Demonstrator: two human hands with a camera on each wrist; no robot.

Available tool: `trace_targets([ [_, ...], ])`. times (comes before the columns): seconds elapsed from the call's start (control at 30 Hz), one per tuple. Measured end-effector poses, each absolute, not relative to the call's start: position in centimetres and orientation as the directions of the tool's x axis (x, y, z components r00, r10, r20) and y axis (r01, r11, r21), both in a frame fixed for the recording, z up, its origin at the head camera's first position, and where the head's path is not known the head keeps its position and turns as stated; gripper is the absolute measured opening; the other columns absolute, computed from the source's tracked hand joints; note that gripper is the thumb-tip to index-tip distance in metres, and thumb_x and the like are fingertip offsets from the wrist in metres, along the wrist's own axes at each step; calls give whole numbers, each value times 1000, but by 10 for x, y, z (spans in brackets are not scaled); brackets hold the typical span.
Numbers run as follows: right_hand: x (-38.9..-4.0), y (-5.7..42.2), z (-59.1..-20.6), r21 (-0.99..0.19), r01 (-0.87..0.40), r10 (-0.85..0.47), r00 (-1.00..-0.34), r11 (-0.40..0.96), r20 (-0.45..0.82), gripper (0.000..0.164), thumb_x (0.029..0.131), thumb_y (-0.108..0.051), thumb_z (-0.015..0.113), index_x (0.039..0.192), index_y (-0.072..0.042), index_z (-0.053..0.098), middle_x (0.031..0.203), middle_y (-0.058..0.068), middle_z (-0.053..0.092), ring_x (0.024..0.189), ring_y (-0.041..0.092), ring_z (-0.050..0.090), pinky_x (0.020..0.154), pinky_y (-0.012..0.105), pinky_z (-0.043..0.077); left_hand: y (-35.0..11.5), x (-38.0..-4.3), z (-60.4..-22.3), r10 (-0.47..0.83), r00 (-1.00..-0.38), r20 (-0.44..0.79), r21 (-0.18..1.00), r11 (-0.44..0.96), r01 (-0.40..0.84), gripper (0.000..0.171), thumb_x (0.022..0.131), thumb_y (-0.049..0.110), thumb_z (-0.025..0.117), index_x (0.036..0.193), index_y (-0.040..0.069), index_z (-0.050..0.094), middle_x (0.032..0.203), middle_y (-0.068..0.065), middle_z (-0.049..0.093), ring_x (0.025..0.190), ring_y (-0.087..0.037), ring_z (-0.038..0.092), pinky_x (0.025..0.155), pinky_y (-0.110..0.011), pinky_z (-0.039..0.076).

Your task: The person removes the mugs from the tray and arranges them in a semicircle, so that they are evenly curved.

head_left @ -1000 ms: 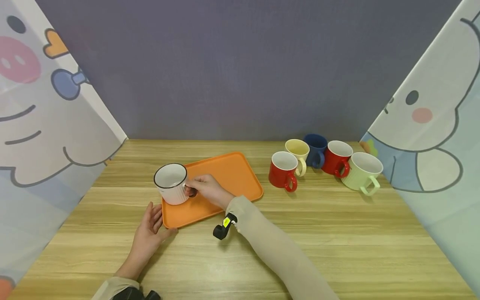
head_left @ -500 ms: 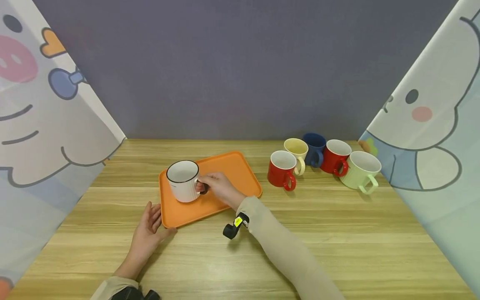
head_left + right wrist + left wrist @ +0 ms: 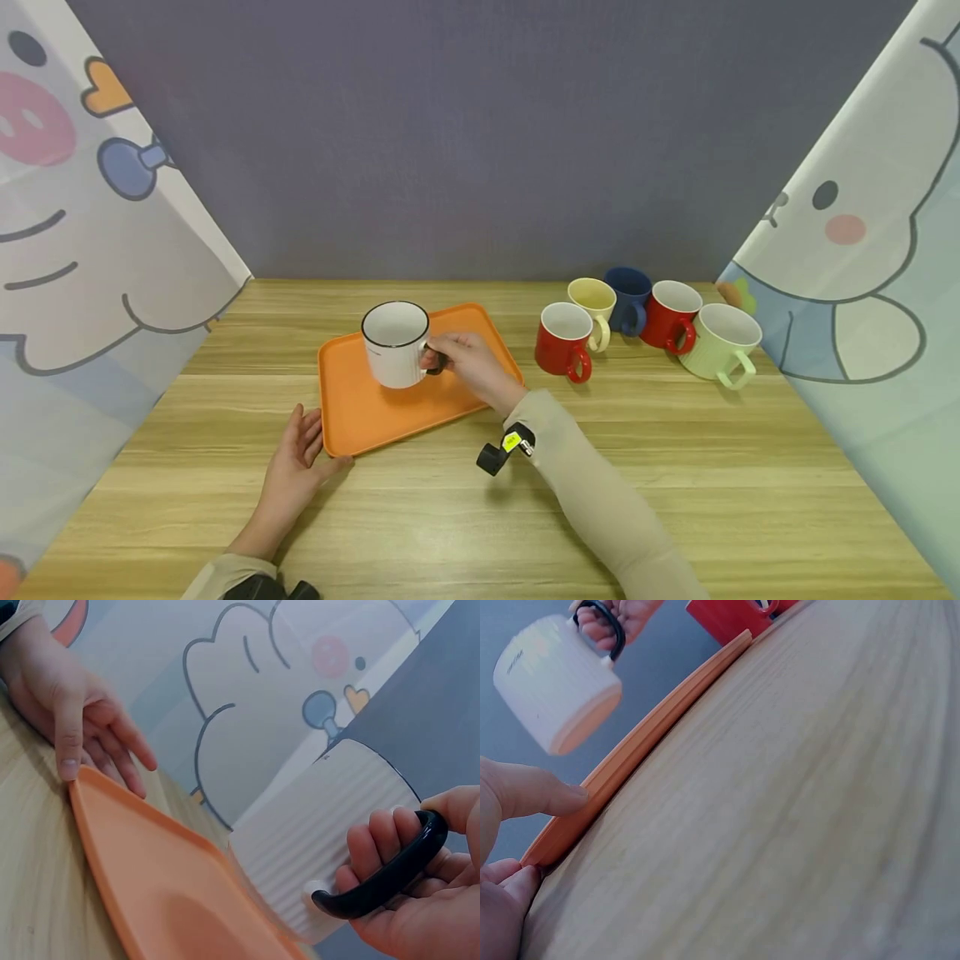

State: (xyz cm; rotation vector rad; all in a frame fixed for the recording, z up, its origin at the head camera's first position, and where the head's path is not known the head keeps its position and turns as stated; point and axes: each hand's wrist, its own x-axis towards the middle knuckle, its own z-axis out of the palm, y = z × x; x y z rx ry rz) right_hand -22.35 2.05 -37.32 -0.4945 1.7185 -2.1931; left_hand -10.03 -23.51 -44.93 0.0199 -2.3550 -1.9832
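Note:
My right hand (image 3: 474, 364) grips the black handle (image 3: 382, 874) of a white ribbed mug (image 3: 396, 354) with a black rim. The mug hangs above the orange tray (image 3: 360, 421); the left wrist view shows its base (image 3: 585, 724) raised over the tray's rim. In the right wrist view the fingers pass through the handle. My left hand (image 3: 291, 467) lies at the tray's near left corner, fingers fairly straight, with the thumb (image 3: 547, 791) touching the front rim and the other fingers along the left side.
On the right side of the wooden table (image 3: 675, 483) stand two red mugs (image 3: 558, 346), a yellow mug (image 3: 596, 304), a blue mug (image 3: 628, 298) and a light green mug (image 3: 720, 342). A dark grey wall (image 3: 480, 150) closes off the back; printed panels flank both sides.
My right hand has carried the white mug rightward from the tray's left end to above its middle, and upward a little. The left hand and the tray have hardly moved.

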Motion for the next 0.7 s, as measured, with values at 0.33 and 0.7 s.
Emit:
trace_targets([
  [0.33, -215, 47, -356, -949, 16, -414, -902, -314, 122, 39, 98, 3, 46, 72, -14, 69, 70, -3, 66, 72, 8, 66, 77, 23, 56, -234, -98, -449, -51, -998, 27, 988, 155, 19, 117, 79, -19, 71, 155, -1, -16, 158, -32, 12, 144, -47, 19, 99, -2, 33],
  [0.7, -206, 75, -344, -943, 17, -380, -918, -332, 117, 40, 100, 3, 44, 73, -12, 70, 70, -2, 66, 73, 11, 64, 78, 23, 56, -233, -98, -448, -54, -998, 44, 985, 167, 35, 116, 78, -18, 71, 154, -3, -15, 158, -33, 14, 143, -48, 20, 99, -2, 33],
])
